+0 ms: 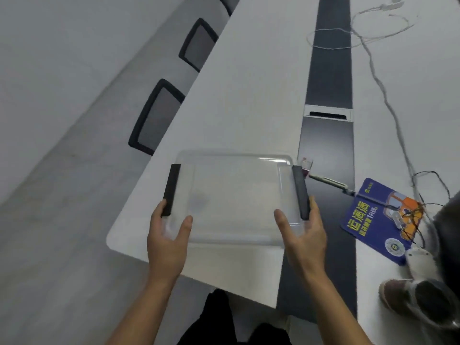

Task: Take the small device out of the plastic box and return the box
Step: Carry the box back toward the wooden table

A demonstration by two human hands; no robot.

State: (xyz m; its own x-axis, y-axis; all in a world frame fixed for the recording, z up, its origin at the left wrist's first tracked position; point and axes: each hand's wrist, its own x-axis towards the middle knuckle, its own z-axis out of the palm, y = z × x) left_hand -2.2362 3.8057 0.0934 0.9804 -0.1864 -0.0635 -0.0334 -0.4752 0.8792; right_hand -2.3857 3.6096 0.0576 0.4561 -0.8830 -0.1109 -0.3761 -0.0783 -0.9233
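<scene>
A clear plastic box (234, 195) with a black clip on each short side lies flat on the white table (249, 95), near its front corner. My left hand (166, 242) grips the box's near left corner, thumb on top, fingers beside the left clip (171, 190). At the near right corner my right hand (305, 235) holds it the same way, by the right clip (300, 192). Nothing solid shows inside the box, only a faint grey smudge. A small purple and white item (306, 166) with a cable sits just outside the box's far right corner; I cannot tell whether it is the device.
A dark strip (328, 145) with a cable hatch (327, 114) runs down the table. A blue printed pad (373, 220), tangled wires (408, 210), a white object (420, 261) and a shoe (413, 297) crowd the right. Black chairs (155, 115) stand along the left edge.
</scene>
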